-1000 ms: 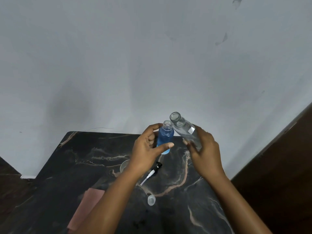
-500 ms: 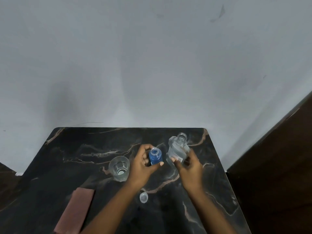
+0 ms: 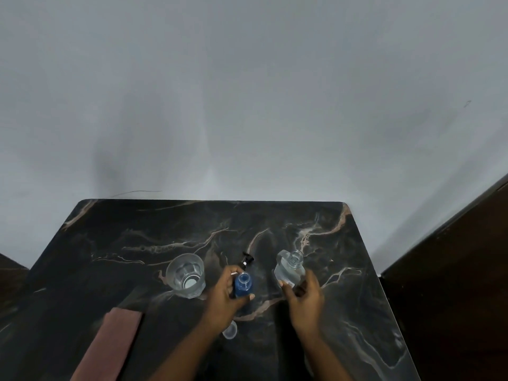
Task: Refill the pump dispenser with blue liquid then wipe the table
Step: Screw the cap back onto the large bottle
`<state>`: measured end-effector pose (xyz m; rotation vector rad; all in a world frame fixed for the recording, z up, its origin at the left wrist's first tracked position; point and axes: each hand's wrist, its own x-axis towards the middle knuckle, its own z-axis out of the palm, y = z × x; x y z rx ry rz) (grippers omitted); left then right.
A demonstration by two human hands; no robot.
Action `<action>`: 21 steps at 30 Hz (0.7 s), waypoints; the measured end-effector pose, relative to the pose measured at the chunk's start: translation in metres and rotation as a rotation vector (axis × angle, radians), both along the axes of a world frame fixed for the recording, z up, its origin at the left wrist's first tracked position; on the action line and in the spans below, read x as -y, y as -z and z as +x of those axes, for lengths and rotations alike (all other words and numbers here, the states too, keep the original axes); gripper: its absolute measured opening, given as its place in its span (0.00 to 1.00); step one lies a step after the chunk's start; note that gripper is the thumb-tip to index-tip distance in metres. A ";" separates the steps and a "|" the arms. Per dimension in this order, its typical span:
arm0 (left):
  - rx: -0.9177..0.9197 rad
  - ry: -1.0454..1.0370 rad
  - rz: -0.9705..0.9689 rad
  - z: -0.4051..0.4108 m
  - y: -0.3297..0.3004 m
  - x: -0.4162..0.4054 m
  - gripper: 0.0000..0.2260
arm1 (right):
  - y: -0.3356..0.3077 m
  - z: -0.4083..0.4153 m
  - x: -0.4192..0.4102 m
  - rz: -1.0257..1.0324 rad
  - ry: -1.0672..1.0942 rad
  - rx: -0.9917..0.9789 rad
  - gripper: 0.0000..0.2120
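The left hand (image 3: 224,294) grips the blue bottle (image 3: 243,285); the right hand (image 3: 303,294), fingers relaxed, touches the clear bottle (image 3: 288,269). Next, screw the pump (image 3: 246,260) on straight, keeping the bottle upright.

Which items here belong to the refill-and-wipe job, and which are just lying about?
Part of the job:
blue bottle, gripped by the left hand
clear bottle, uncapped, at the right hand
pump head, lying on the table
pink cloth

Lying about:
glass tumbler
small clear cap
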<state>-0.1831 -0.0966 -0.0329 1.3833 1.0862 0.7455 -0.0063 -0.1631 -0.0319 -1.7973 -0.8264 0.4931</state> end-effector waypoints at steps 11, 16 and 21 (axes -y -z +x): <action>-0.060 0.041 0.035 0.000 0.017 -0.003 0.24 | 0.005 -0.006 -0.002 -0.044 0.008 0.095 0.19; -0.069 0.060 0.017 -0.002 0.015 -0.001 0.24 | 0.003 -0.011 0.007 0.005 0.032 -0.019 0.33; 0.026 0.049 0.000 -0.003 0.003 0.005 0.37 | -0.003 -0.030 0.032 0.001 0.192 0.054 0.33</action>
